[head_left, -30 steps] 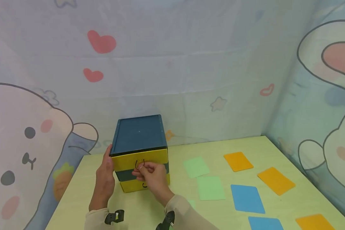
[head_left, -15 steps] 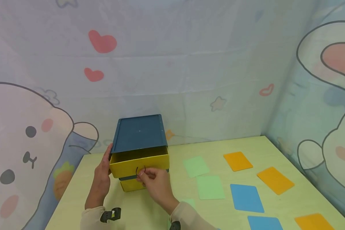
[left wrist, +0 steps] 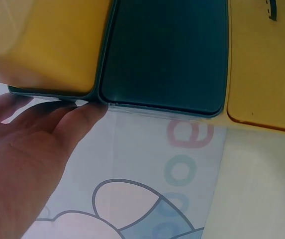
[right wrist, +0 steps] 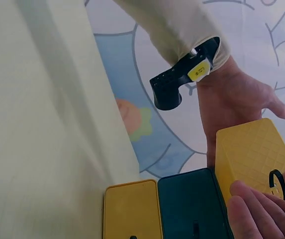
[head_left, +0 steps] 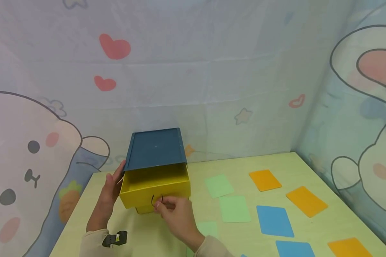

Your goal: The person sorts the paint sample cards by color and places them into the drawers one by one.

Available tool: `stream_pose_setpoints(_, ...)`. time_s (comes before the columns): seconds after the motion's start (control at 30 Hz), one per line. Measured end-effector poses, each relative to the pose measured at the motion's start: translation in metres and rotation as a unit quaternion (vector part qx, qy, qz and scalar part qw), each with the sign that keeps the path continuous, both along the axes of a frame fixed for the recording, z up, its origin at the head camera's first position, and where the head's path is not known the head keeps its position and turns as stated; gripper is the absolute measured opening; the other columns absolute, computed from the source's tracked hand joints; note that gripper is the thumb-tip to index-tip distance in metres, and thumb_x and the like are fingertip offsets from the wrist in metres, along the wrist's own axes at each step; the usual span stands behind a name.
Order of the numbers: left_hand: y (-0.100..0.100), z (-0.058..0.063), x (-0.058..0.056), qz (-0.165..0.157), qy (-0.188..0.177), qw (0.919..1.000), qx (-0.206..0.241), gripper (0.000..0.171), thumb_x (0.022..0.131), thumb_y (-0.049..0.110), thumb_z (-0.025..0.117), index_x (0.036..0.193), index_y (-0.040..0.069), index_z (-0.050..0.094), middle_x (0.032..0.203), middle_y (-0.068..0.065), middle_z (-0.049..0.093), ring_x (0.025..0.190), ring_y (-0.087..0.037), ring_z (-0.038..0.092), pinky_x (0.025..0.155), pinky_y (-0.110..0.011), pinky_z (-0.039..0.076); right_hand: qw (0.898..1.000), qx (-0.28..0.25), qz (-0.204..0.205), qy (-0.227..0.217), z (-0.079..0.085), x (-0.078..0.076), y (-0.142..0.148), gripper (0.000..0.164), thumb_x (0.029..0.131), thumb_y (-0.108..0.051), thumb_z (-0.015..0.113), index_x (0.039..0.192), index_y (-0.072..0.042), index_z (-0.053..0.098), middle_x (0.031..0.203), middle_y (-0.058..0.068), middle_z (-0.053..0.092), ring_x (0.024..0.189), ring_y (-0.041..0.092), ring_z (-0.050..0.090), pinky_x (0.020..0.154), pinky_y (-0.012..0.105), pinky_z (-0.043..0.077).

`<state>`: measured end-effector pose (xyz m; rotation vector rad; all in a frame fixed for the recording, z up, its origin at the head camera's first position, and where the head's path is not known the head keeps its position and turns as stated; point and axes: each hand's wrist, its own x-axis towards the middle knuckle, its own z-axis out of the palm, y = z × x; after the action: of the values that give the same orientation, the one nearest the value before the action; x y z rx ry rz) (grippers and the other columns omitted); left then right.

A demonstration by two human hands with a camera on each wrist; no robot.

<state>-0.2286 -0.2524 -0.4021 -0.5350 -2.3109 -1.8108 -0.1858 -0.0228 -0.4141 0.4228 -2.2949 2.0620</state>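
Observation:
A small drawer cabinet with a dark blue top (head_left: 156, 148) stands at the back left of the table. Its yellow top drawer (head_left: 136, 197) is pulled well out, and the yellow inside shows. The right hand (head_left: 179, 216) pinches the thin dark loop handle (right wrist: 277, 185) on that drawer's front. Along the cabinet's left side rests the left hand (head_left: 105, 200), its fingers extended against the wall; the left wrist view has those fingers at the side edge. Beneath lie a dark green middle drawer (left wrist: 164, 55) and a yellow bottom drawer (left wrist: 264, 69), both pushed in.
To the right on the pale table (head_left: 141, 239) lie light green sheets (head_left: 234, 208), blue sheets (head_left: 275, 221) and orange sheets (head_left: 306, 201), several in all. A printed cloth backdrop (head_left: 212, 82) rises behind and at the sides.
The right hand has drawn the top drawer out toward the person, from nearly closed to well out. The left hand stays at the cabinet's side, its wrist shifted slightly left.

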Motion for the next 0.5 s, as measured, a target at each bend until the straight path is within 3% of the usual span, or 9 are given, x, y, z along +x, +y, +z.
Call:
stream_pose_setpoints(0.1, -0.001, 0.0, 0.0, -0.01, -0.004, 0.9999, 0.006, 0.066, 0.106, 0.054, 0.0, 0.164, 0.024, 0.011, 0.171, -0.014, 0.004, 0.152, -0.056, 0.003, 0.117, -0.078, 0.001, 1.0, -0.005, 0.002, 0.006, 0.0, 0.006, 0.002, 0.017, 0.095, -0.019, 0.07, 0.096, -0.005, 0.08, 0.088, 0.011, 0.079, 0.077, 0.013, 0.076, 0.066, 0.015, 0.059)
stream_pose_setpoints(0.23, 0.0, 0.0, 0.0, -0.02, -0.004, 0.9997, 0.014, 0.068, 0.105, 0.056, -0.001, 0.164, 0.024, 0.009, 0.171, -0.014, 0.001, 0.152, -0.056, 0.001, 0.117, -0.079, -0.001, 1.0, -0.003, 0.002, 0.012, -0.001, 0.013, 0.003, 0.016, 0.095, -0.02, 0.07, 0.095, -0.007, 0.08, 0.087, 0.009, 0.08, 0.075, 0.007, 0.075, 0.07, 0.015, 0.06)
stream_pose_setpoints(0.5, 0.001, 0.0, 0.002, -0.021, -0.021, 0.9993, 0.022, 0.068, 0.103, 0.061, -0.001, 0.163, 0.032, 0.009, 0.171, -0.013, 0.0, 0.152, -0.056, 0.003, 0.116, -0.08, 0.0, 1.0, 0.002, 0.013, 0.028, -0.004, 0.025, 0.004, 0.018, 0.096, -0.02, 0.069, 0.097, -0.005, 0.079, 0.091, 0.012, 0.08, 0.079, 0.011, 0.077, 0.073, 0.014, 0.06)
